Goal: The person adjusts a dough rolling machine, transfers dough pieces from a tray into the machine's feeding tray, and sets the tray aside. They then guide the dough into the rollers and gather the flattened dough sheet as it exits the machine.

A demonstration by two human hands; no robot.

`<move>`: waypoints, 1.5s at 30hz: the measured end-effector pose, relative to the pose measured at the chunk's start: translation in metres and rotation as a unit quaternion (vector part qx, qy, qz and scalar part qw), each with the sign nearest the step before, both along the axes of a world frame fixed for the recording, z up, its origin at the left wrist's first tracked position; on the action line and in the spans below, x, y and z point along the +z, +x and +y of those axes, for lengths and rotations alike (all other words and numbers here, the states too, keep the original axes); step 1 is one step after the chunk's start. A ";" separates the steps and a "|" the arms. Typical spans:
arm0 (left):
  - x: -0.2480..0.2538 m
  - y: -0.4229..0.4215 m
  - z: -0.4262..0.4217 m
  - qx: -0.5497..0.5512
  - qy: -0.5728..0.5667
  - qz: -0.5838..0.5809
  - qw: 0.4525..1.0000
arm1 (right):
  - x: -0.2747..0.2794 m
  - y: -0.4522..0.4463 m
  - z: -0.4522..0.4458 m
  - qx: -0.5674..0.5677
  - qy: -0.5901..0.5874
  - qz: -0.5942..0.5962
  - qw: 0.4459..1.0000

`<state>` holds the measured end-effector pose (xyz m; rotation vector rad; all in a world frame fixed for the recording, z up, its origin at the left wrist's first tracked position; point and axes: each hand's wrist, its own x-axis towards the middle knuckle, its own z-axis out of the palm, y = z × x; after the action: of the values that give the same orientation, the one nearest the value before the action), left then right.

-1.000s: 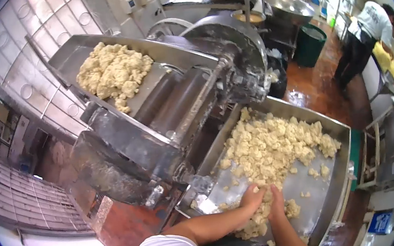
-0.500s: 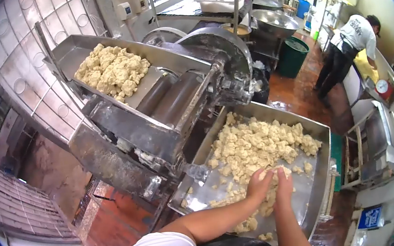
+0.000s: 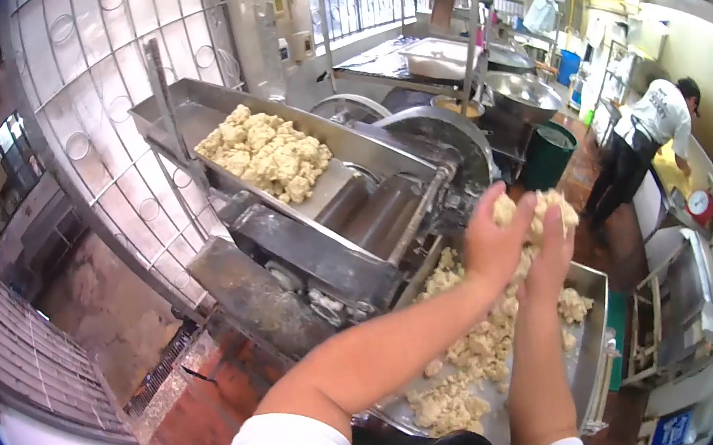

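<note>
Crumbly pale dough (image 3: 554, 209) is held between my two hands, raised above the lower metal tray (image 3: 597, 282). My left hand (image 3: 495, 236) curls round the dough from the left, and my right hand (image 3: 551, 259) cups it from the right and below. Beneath my forearms, more loose dough (image 3: 450, 402) lies in clumps across the lower tray. A large pile of dough (image 3: 263, 154) rests in the upper metal tray (image 3: 173, 103), beside the dark rollers (image 3: 373, 211) of the machine.
The machine's curved wheel guard (image 3: 453, 135) stands just beyond my hands. Behind it are a green bin (image 3: 548, 154) and a metal bowl (image 3: 523, 93). A co-worker (image 3: 652, 128) bends over a counter at the right, near a red scale (image 3: 700, 205). Barred gates line the left.
Both hands have risen from the lower tray with dough between them and are now near the machine. The camera view has tilted up and shifted, so the machine appears further right.
</note>
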<state>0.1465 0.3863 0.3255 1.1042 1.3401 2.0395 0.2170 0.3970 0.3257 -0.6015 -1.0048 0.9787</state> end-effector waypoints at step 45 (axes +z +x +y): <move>0.022 -0.496 -0.016 0.307 0.112 0.109 0.939 | 0.049 -0.559 0.029 0.407 0.276 -0.438 0.753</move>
<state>-0.3496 0.3698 0.3476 1.1292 1.7670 2.6300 -0.3420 0.4259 0.3743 -0.0388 -2.4417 1.0477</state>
